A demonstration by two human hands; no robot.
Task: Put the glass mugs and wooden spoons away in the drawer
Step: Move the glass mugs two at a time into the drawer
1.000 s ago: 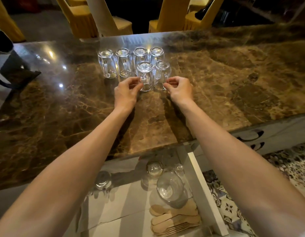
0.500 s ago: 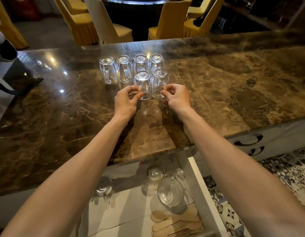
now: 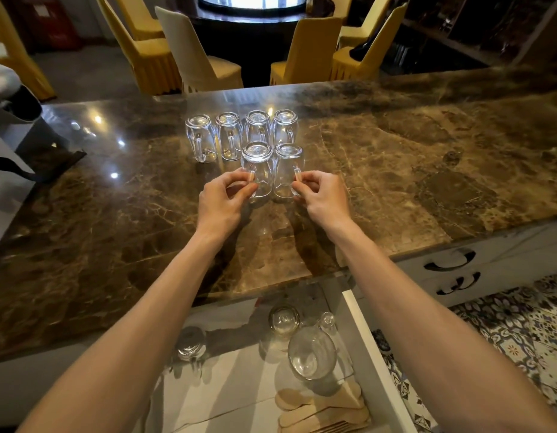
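Several clear glass mugs stand upside down on the brown marble counter (image 3: pixel 396 189). My left hand (image 3: pixel 222 200) pinches the handle of the near-left mug (image 3: pixel 258 170). The handle of the near-right mug (image 3: pixel 286 171) is pinched by my right hand (image 3: pixel 322 198). A back row of mugs (image 3: pixel 241 134) stands behind them. Below the counter the white drawer (image 3: pixel 374 354) is open. It holds several glass mugs (image 3: pixel 311 354) and a pile of wooden spoons (image 3: pixel 318 407) at its near right.
Yellow-covered chairs (image 3: pixel 152 54) and a dark round table stand beyond the counter. A black and grey bag (image 3: pixel 24 135) sits at the counter's left end. Shut drawers with dark handles (image 3: pixel 450 260) lie to the right, above a patterned tile floor.
Both hands have closed their fingers onto the handles of the two front mugs. The view has tilted up, showing more of the chairs.
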